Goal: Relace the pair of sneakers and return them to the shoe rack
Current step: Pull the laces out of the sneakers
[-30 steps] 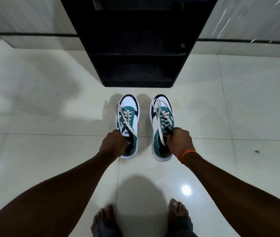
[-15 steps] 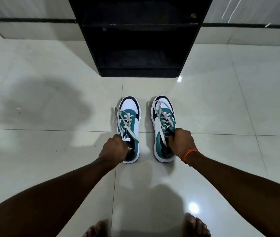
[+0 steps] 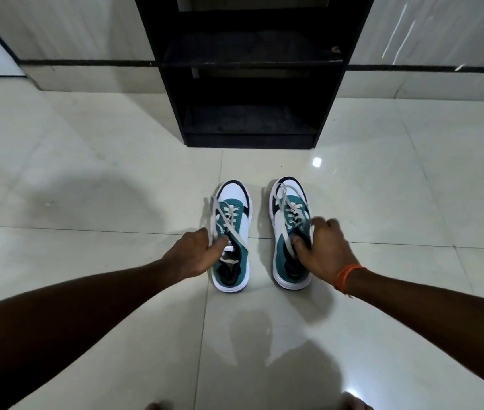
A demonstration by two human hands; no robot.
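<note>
Two teal, white and black sneakers stand side by side on the tiled floor, toes pointing at the shoe rack [image 3: 249, 65]. My left hand [image 3: 190, 255] grips the left sneaker [image 3: 235, 193] at its tongue and collar, thumb by the white laces. With the thumb inside the opening and the blurred fingers over the outer side, my right hand [image 3: 326, 250] holds the right sneaker [image 3: 291, 184] at its collar. Loose white lace ends trail over both shoes. The rack is black, open-fronted and a short distance ahead of the toes.
Glossy pale floor tiles [image 3: 87, 173] spread to both sides. A wall with a dark skirting stripe [image 3: 87, 63] runs behind the rack. My bare toes [image 3: 356, 405] show at the bottom edge.
Both sneakers have come down and now rest on the floor a little farther from the rack. My right hand's fingers have shifted and look looser.
</note>
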